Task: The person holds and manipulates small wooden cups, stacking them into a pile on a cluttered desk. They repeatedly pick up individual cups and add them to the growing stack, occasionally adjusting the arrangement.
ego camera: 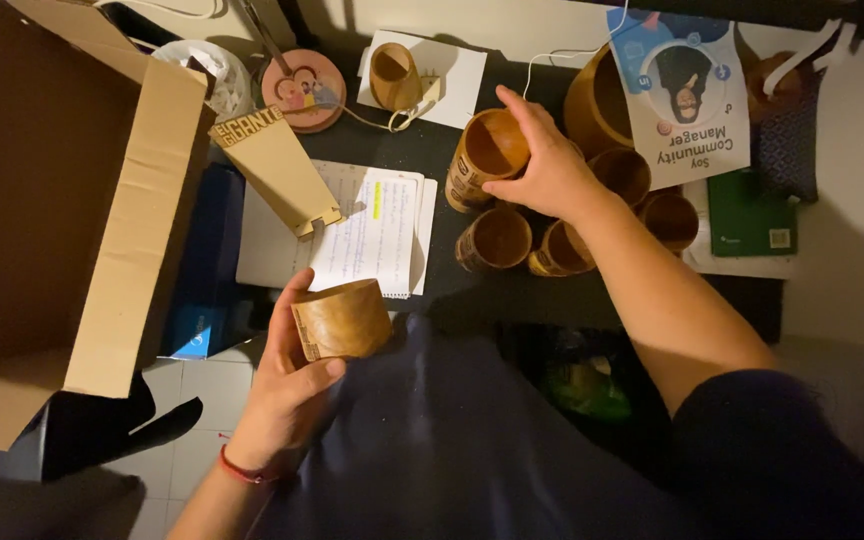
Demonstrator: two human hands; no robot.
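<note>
My left hand (287, 385) grips a round wooden cup (342, 320) lying on its side, close to my lap at the table's near edge. My right hand (547, 165) reaches over a cluster of wooden cups on the dark table and holds the rim of a tilted wooden cup (487, 155). Below it stand two more cups, one (495, 238) upright and one (560, 250) partly under my wrist. Further cups (674, 218) sit behind my forearm, next to a larger wooden vessel (594, 100).
A big open cardboard box (62, 200) fills the left side. A handwritten notepad (372, 230) and a cardboard wedge (277, 170) lie mid-table. At the back are a round pink disc (302, 88), a small cup on white paper (395, 75), a printed sheet (687, 95) and a green booklet (750, 212).
</note>
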